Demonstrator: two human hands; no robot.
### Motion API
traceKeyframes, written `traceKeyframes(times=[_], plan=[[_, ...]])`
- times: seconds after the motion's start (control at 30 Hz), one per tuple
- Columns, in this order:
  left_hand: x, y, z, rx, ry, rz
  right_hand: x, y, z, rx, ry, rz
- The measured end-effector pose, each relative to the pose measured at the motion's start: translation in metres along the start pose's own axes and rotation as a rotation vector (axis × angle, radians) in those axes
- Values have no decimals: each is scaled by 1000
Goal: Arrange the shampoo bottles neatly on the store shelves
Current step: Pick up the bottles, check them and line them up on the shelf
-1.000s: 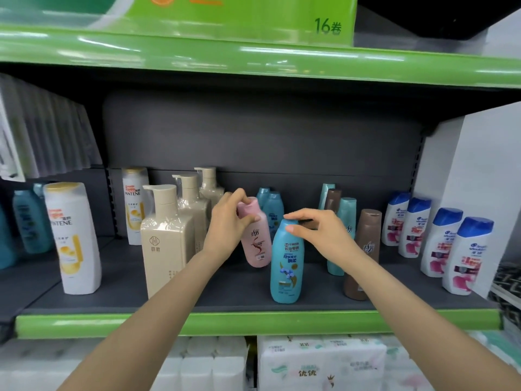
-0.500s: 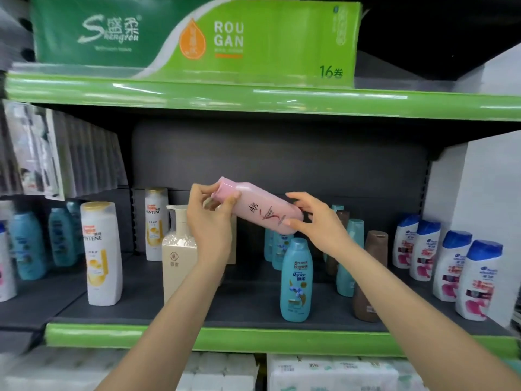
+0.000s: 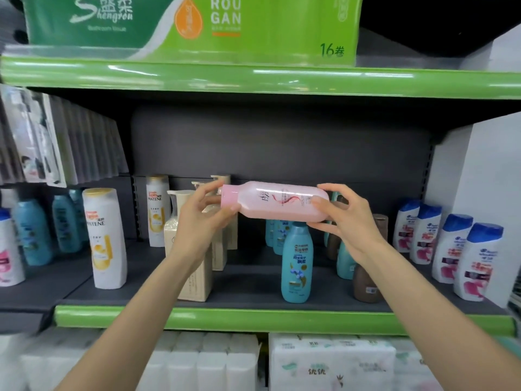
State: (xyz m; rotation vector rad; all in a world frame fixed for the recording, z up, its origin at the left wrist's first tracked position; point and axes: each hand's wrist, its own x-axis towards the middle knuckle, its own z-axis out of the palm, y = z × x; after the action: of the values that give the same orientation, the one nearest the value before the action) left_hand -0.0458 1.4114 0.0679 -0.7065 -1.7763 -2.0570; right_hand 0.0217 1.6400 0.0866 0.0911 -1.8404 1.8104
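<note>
A pink shampoo bottle (image 3: pixel 275 201) lies horizontal in the air in front of the middle shelf, cap to the left. My left hand (image 3: pixel 201 221) grips its cap end and my right hand (image 3: pixel 346 221) grips its base end. Below it a teal Rejoice bottle (image 3: pixel 296 263) stands upright on the dark shelf (image 3: pixel 253 289). Beige pump bottles (image 3: pixel 194 280) stand behind my left hand, partly hidden. Brown bottles (image 3: pixel 365 286) and other teal bottles stand behind my right wrist.
White Pantene bottles (image 3: pixel 105 238) stand at the left, white bottles with blue caps (image 3: pixel 456 246) at the right by a white panel. A green tissue pack (image 3: pixel 197 24) sits on the shelf above. Wrapped paper packs (image 3: pixel 324 365) fill the shelf below.
The pink bottle was lifted off the shelf by my left hand, tipped onto its side, and my right hand left the teal bottle to take its base. It now lies nearly level.
</note>
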Motion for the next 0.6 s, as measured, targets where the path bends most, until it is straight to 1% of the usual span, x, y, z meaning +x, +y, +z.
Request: traceKeyframes(times=[0.1, 0.17, 0.23, 0.33, 0.43, 0.6], plan=[[-6, 1, -2, -16, -9, -14, -5, -2, -6, 40, -80, 19], [-11, 1, -3, -39, 14, -57, -10, 1, -9, 65, -158, 36], [-14, 1, -4, -40, 6, -101, -14, 4, -12, 54, -183, 23], [-17, 5, -2, -53, -32, -169, -18, 4, -12, 36, -108, 28], [-13, 11, -1, -72, -52, -253, -20, 3, -10, -90, -9, 62], [-15, 14, 0, -106, -158, -343, -14, -2, -7, -203, 86, 88]])
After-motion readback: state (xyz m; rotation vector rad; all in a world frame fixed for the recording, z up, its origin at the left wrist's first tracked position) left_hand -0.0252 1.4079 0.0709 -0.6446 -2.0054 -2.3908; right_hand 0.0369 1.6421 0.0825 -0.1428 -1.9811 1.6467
